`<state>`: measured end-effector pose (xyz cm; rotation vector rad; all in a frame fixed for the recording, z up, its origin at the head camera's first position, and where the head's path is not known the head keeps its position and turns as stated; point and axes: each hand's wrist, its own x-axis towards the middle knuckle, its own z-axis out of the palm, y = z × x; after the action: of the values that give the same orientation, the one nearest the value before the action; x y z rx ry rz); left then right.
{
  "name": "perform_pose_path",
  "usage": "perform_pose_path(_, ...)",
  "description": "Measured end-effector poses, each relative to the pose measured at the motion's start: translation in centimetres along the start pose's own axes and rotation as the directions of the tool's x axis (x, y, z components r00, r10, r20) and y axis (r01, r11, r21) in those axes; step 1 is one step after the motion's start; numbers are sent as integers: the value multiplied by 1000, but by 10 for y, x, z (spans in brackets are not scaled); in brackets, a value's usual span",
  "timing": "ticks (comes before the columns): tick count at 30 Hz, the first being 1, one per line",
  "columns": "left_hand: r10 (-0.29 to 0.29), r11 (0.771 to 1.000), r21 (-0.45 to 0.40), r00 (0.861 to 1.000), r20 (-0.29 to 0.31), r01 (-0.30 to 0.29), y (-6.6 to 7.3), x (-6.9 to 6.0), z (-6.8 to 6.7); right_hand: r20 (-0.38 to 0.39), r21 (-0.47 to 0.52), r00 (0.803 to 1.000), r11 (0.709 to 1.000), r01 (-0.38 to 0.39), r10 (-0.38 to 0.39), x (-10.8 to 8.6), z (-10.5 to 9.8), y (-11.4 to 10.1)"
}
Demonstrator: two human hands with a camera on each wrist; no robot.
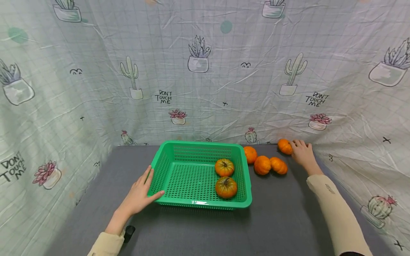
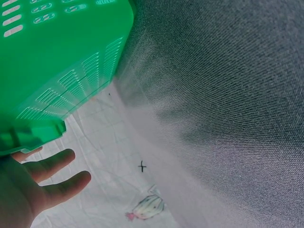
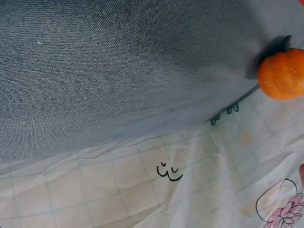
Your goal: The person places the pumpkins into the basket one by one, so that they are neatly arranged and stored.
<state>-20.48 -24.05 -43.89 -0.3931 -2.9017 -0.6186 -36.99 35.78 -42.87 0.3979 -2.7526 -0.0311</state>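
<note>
Fairly straight fingers of my left hand (image 1: 137, 195) rest along the left side of a green slotted basket (image 1: 205, 144), thumb at its near left corner. In the left wrist view, the left hand (image 2: 28, 190) is just below the basket's wall (image 2: 57, 61). My right hand (image 1: 302, 153) is at the back right, fingertips beside an orange pumpkin (image 1: 284, 146); whether they touch cannot be told. The right wrist view shows an orange pumpkin (image 3: 282, 73) at the right edge and a sliver of fingertip apart from it. Two orange-green pumpkins (image 1: 224, 167) (image 1: 226, 187) lie in the basket's right part.
Several more orange pumpkins (image 1: 262, 165) lie on the grey table (image 1: 272, 213) right of the basket, one against its back right corner. A printed cloth (image 1: 205, 89) hangs behind the table and along both sides.
</note>
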Motion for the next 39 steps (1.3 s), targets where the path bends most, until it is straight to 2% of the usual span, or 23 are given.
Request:
perform_pose_path(3,-1,1000,4,1000,-2,1,0,0,-1,78,-24,997,999,-23,25,6,3,4)
perform_pose_path(9,-7,1000,-3,1000,-2,7,0,-1,-1,170,-74,984,996,-40,52,14,14,6)
perform_pose_path(13,-9,1000,1,1000,-7,9,-1,-3,0,202,-104,976,993,-57,77,16,24,1)
perform_pose_path(20,0,1000,14,1000,-13,0,-1,-4,-1,280,-145,947,982,-120,157,19,39,-5)
perform_pose_path(25,-7,1000,21,1000,-10,7,-1,-4,-1,309,-142,938,983,-119,158,23,43,-5)
perform_pose_path(31,1,1000,18,1000,-7,-1,0,-2,-1,302,-174,936,976,-134,182,24,36,-4)
perform_pose_path(39,-6,1000,22,1000,-6,6,2,-2,-1,200,-157,967,980,-125,156,22,38,3)
